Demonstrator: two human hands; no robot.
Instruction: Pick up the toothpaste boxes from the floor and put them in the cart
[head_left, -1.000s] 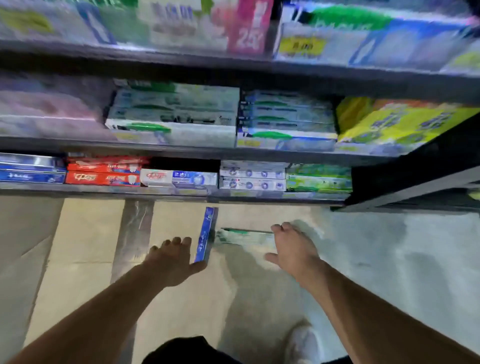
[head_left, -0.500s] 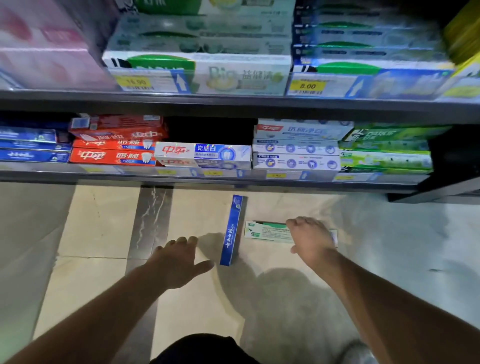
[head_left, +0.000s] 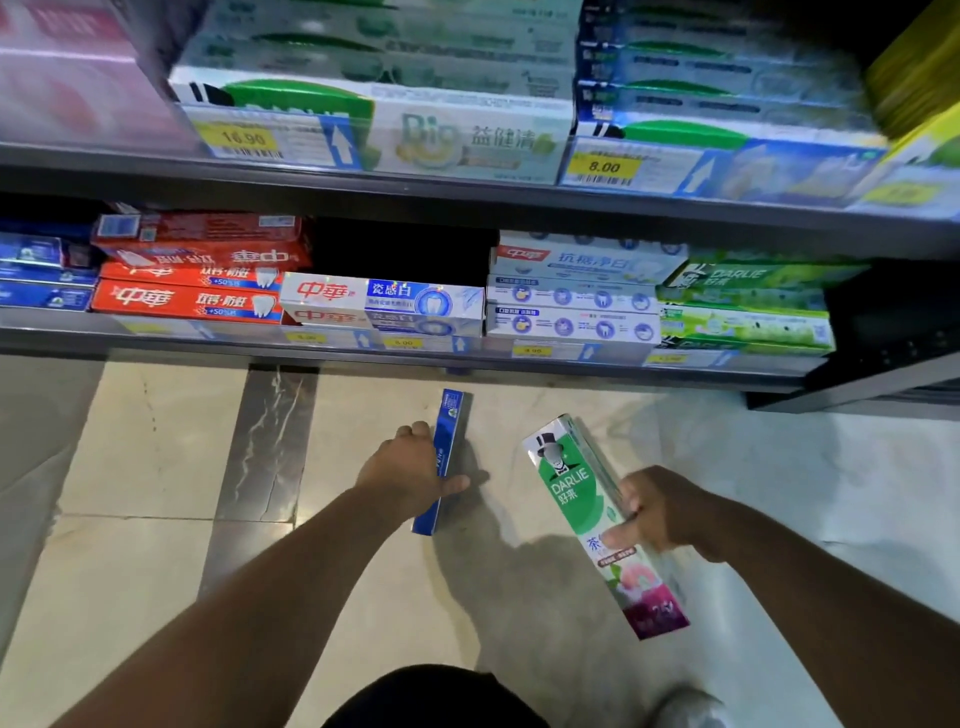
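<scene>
A narrow blue toothpaste box (head_left: 450, 421) lies on the tiled floor in front of the bottom shelf, running away from me. My left hand (head_left: 410, 473) grips it around its middle, fingers over the top and thumb along the near side. My right hand (head_left: 660, 512) holds a green and white Darlie toothpaste box (head_left: 571, 488) lifted off the floor and tilted, its pink end toward me. No cart is in view.
Store shelves (head_left: 467, 200) packed with toothpaste boxes rise straight ahead, the bottom shelf (head_left: 363, 358) just above the floor. A dark tile strip (head_left: 270, 441) runs along the pale floor at left. My shoe (head_left: 691, 706) shows at bottom right.
My right hand has lifted the green box off the floor and turned it. My left hand has moved right and closed around the blue box, which it only neared before.
</scene>
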